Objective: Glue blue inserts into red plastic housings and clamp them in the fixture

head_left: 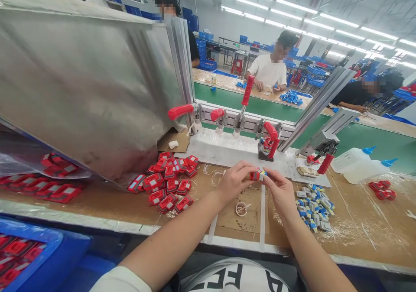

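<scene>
My left hand (236, 180) is closed on a small red plastic part (254, 176), held above the bench. Fingers of my right hand (278, 189) pinch a small grey, blue and yellow piece (262, 176) right against the red part; I cannot tell whether the two are joined. Left of my hands lies a heap of red plastic parts (169, 183) with grey faces. To the right is a pile of small grey, blue and yellow pieces (314, 207). Below my hands a small round dish (241, 209) with a thin stick in it stands on a stained cardboard sheet (227, 227).
Behind my hands, red-handled toggle clamps (239, 118) line a metal frame. Two white bottles (354, 162) with blue caps lie at right. A big metal box (81, 84) blocks the left. A blue bin (52, 248) holds red parts. People work at the opposite bench.
</scene>
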The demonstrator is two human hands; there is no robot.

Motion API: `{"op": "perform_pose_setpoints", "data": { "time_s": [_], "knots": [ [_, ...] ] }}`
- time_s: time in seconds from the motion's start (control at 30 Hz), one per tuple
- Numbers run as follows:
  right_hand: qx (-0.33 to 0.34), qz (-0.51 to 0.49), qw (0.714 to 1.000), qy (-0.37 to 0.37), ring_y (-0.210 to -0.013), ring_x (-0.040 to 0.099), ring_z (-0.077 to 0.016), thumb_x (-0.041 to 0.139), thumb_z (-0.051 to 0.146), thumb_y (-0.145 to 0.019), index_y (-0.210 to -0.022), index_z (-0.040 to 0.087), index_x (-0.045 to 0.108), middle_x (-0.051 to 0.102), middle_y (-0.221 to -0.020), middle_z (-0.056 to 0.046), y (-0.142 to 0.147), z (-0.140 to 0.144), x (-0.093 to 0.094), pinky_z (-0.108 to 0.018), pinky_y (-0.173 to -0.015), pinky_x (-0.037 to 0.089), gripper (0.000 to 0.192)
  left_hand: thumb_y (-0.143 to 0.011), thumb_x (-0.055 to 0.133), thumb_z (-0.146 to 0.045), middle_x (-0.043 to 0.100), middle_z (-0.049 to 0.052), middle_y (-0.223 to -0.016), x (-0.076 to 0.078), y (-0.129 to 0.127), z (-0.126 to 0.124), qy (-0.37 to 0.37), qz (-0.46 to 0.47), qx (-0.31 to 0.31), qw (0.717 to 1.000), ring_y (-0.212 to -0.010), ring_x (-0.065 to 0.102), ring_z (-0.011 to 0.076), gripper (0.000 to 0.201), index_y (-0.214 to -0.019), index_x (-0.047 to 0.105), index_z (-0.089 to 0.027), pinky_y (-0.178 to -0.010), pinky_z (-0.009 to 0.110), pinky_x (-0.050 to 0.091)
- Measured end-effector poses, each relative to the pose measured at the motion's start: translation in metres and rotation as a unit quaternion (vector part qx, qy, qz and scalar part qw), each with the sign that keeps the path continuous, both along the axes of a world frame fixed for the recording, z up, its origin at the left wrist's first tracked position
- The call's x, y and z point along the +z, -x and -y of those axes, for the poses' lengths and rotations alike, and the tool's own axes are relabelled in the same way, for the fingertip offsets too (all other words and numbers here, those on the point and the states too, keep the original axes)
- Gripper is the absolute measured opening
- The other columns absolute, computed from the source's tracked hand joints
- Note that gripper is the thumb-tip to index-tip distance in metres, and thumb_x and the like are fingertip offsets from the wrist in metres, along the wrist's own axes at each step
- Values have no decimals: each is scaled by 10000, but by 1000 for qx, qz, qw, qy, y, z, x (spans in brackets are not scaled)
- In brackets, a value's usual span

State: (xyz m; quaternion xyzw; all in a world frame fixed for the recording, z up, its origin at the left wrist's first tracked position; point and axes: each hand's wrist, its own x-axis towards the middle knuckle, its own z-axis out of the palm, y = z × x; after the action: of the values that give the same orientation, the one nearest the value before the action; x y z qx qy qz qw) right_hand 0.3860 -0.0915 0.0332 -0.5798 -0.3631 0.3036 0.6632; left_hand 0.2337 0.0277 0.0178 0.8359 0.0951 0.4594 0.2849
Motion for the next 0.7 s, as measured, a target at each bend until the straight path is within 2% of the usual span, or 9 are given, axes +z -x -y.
{"op": "perform_pose_setpoints", "data": {
  "time_s": [0.17, 0.27, 0.33, 0.43, 0.5, 0.57, 0.63, 0.7],
  "knots": [
    [-9, 47, 999, 11, -907, 651, -228, 792, 471, -821, -1125, 271, 810, 751, -1022, -51, 1, -2, -3, -386, -841, 551, 364, -987, 622, -279, 692, 72, -1152, 0, 4, 3, -49, -43, 34, 997, -1096, 684, 206, 260, -1242, 645, -234, -957, 359, 584],
    [-12, 140, 990, 24, -866, 647, -216, 685, 502, -904, -1192, 258, 787, 730, -995, -57, 2, -3, -4, -390, -860, 548, 392, -1011, 573, -273, 694, 86, -1147, 5, 5, 5, -99, -86, 62, 989, -1064, 688, 220, 258, -1256, 623, -213, -925, 364, 587],
    [-18, 190, 981, 36, -904, 662, -224, 642, 502, -929, -1246, 250, 760, 726, -1044, -71, 3, -2, -4, -389, -881, 556, 422, -1022, 528, -232, 692, 104, -1144, 13, 3, 8, -145, -124, 80, 978, -1041, 688, 233, 251, -1253, 619, -196, -895, 370, 586],
    [-15, 154, 987, 35, -1000, 694, -257, 743, 489, -844, -1310, 243, 712, 730, -1174, -96, 3, -1, -4, -405, -911, 578, 528, -1012, 483, -150, 690, 129, -1114, 30, -2, 14, -209, -168, 71, 961, -1024, 683, 256, 298, -1278, 615, -177, -883, 399, 578],
    [-12, 94, 995, 27, -1027, 705, -285, 811, 493, -772, -1256, 234, 733, 754, -1160, -100, 1, -2, -3, -441, -934, 582, 555, -1001, 491, -126, 698, 124, -1107, 39, -9, 16, -230, -176, 22, 957, -1036, 679, 259, 351, -1327, 603, -192, -919, 421, 567],
    [-3, 32, 999, 18, -1038, 709, -300, 817, 529, -758, -1151, 219, 768, 778, -1098, -100, -4, -3, -2, -464, -946, 577, 503, -994, 553, -173, 703, 111, -1159, 44, -16, 15, -196, -160, -21, 967, -1094, 671, 259, 368, -1356, 598, -225, -973, 431, 551],
    [11, -33, 999, 9, -1018, 717, -296, 806, 575, -761, -1095, 204, 774, 784, -1071, -103, -10, -2, -1, -451, -920, 585, 501, -956, 662, -272, 707, 89, -1211, 43, -24, 12, -92, -139, -41, 985, -1132, 666, 253, 374, -1328, 625, -248, -999, 416, 544],
    [26, -83, 996, 12, -963, 731, -272, 800, 604, -761, -1139, 204, 742, 785, -1052, -96, -17, -2, -4, -426, -883, 591, 553, -888, 756, -334, 725, 62, -1213, 38, -31, 9, 37, -128, -57, 989, -1109, 682, 236, 399, -1271, 669, -259, -992, 379, 549]
  ]
}}
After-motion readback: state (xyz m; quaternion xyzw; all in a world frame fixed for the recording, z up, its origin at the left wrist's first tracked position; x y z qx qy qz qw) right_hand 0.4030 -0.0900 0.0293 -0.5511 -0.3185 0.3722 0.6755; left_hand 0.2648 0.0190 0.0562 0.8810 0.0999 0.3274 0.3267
